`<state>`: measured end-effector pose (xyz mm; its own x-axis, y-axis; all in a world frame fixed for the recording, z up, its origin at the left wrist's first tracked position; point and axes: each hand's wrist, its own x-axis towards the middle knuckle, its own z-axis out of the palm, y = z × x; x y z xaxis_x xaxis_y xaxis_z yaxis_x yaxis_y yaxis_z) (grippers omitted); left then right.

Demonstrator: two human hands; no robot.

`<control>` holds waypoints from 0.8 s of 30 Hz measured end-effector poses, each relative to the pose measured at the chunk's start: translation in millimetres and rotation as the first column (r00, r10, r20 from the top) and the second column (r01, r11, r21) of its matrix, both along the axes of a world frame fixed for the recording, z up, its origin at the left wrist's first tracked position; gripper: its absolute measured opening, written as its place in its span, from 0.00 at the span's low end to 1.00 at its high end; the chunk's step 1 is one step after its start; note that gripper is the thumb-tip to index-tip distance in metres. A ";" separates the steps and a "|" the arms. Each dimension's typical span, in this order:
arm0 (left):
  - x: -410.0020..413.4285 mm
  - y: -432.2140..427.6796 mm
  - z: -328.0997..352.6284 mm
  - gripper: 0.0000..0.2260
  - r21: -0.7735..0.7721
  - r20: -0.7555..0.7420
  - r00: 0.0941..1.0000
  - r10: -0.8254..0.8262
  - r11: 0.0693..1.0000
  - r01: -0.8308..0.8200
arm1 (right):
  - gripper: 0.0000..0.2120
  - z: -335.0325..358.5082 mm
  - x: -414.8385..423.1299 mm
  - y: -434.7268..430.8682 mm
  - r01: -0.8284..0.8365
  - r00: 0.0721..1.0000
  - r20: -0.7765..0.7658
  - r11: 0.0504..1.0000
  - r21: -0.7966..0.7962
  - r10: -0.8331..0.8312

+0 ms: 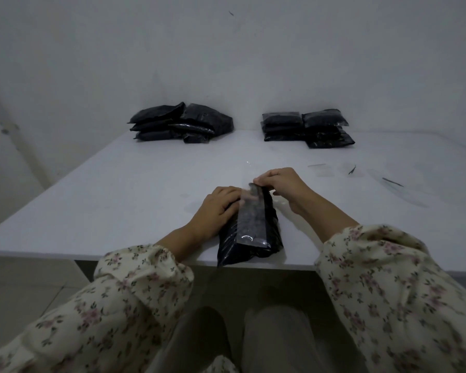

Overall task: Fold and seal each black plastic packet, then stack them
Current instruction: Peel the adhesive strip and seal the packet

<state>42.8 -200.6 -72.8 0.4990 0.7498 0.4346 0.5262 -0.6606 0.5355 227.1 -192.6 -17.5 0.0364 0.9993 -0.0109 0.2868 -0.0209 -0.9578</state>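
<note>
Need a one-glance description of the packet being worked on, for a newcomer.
On the white table, look at the near edge. One black packet lies alone there, held by the left hand and right hand; every other packet sits stacked in a left pile and a right pile by the far wall.

Cream long sleeves with small pink floral print, gathered cuffs, pale trousers

The left hand reaches forward from a floral sleeve and lies palm-down, fingers curled on the packet. The right hand pinches its far end.
</note>
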 end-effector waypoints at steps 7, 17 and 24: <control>0.8 -8.1 7.5 0.10 -0.237 0.197 0.977 0.079 0.971 -0.031 | 0.01 -1.7 -1.9 5.4 0.031 0.999 0.020 0.998 -0.051 -0.030; -9.5 -0.5 27.2 0.17 0.045 -0.176 0.983 0.047 0.998 -0.040 | 0.04 -2.5 -3.7 -0.6 0.104 0.990 0.107 0.991 -0.080 -0.095; -9.6 14.0 85.2 0.26 -0.029 -0.598 0.801 0.018 0.999 -0.044 | 0.05 -25.3 -8.5 -17.9 0.281 0.948 -0.129 0.955 -0.090 -0.291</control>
